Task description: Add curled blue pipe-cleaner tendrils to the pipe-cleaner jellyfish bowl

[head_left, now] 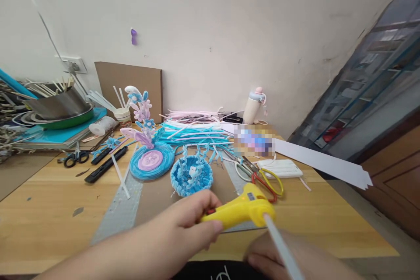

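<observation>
My left hand (197, 223) is closed around the handle of a yellow hot glue gun (241, 208), held over the near edge of the table. A whitish glue stick (282, 245) sticks out of the gun's back end, slanting down to the lower right. Beneath that stick, my right hand (269, 253) is blurred, its fingers curled in; whatever they hold is hidden. Just beyond the gun sits a round blue pipe-cleaner basket (192, 177) with curly light-blue strands rising from it. Left of it stands a blue coiled disc (152, 162) with a pink centre and a pipe-cleaner flower stem (142, 111).
Scissors with red and yellow handles (267, 183) lie right of the basket, near a white box-like pack (278, 169). Bundled pipe cleaners (193, 133) lie behind. A black utility knife (106, 165), dark scissors (76, 157) and a paper cup (123, 116) are left; a bottle (253, 107) stands back right.
</observation>
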The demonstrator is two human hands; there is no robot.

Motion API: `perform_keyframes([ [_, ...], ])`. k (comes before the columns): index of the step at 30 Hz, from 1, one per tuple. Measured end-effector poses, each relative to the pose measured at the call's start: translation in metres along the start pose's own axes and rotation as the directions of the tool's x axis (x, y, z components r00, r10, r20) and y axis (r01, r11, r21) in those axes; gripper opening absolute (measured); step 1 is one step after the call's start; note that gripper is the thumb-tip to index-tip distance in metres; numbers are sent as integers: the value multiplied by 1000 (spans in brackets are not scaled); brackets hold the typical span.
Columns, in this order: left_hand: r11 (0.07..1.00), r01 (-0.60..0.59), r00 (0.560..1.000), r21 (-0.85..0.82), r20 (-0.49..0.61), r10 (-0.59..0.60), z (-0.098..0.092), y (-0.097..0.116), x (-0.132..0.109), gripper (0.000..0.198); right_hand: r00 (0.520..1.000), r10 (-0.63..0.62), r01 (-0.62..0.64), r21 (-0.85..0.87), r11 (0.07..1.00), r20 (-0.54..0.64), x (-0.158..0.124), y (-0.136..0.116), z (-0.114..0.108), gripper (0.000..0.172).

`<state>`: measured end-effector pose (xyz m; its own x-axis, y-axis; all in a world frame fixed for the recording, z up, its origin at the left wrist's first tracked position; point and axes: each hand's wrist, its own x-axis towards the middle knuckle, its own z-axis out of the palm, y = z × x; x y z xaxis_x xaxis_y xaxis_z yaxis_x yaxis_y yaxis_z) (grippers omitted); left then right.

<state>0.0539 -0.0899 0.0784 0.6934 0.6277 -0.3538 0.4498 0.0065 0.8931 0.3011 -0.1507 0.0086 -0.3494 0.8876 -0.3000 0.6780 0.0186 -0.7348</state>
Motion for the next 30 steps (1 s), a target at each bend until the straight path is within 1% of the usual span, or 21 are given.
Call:
perform_keyframes([
  [1,997,-21,999,68,-27,22,6,6,7,18,997,-16,22,86,996,-73,-5,0,8,27],
  [2,990,-71,995,125,-63,79,11,12,15,16,989,-46,76,211,974,-142,-7,-1,14,29],
  [3,973,-134,980,189,-117,158,18,16,23,14,979,-96,156,357,921,-180,-7,-2,20,37],
  [4,943,-177,958,283,-168,231,25,20,32,13,969,-127,219,509,832,-211,-5,-5,24,46],
  [5,899,-192,929,394,-223,296,32,23,41,14,960,-156,271,644,715,-230,-2,-8,27,54],
  [6,839,-189,895,510,-263,362,39,25,50,15,947,-170,319,739,593,-273,2,-11,28,55],
  [7,766,-176,864,618,-276,421,47,25,58,16,929,-164,368,799,475,-331,6,-15,27,51],
  [9,676,-185,837,713,-246,488,61,25,71,18,899,-45,428,852,301,-436,15,-21,24,43],
  [11,621,-240,829,746,-175,531,67,23,76,21,883,65,446,874,194,-465,23,-21,18,39],
  [13,579,-315,791,752,-130,598,61,23,73,25,873,158,448,887,109,-461,28,-12,13,31],
  [14,563,-347,751,750,-137,646,52,23,69,26,860,206,463,884,67,-467,30,-6,10,27],
  [15,558,-358,687,749,-194,700,39,25,65,25,846,249,479,877,35,-472,32,1,7,24],
  [17,546,-222,558,808,-354,750,6,29,60,23,807,296,525,851,37,-511,34,16,2,22],
  [18,529,-138,525,837,-391,756,-11,31,60,21,798,289,532,843,72,-528,35,22,-1,23],
  [19,509,-70,532,858,-400,746,-28,34,62,18,799,270,528,842,112,-537,36,27,-3,22],
  [20,482,-30,572,876,-380,727,-42,36,65,14,810,247,510,847,152,-532,37,31,-4,20],
  [22,444,3,687,896,-325,650,-63,38,75,13,834,205,469,854,223,-512,40,36,-5,20],
  [24,408,-24,766,912,-246,594,-73,39,87,12,848,182,440,853,280,-497,43,38,-2,20],
  [25,397,-43,789,917,-212,576,-74,39,93,12,855,170,427,851,304,-490,45,39,0,20],
  [27,389,-66,814,919,-176,553,-75,39,102,8,873,140,404,854,329,-467,48,39,5,18],
  [30,392,-73,837,917,-157,524,-73,39,111,5,890,109,392,865,312,-443,49,38,10,17],
])
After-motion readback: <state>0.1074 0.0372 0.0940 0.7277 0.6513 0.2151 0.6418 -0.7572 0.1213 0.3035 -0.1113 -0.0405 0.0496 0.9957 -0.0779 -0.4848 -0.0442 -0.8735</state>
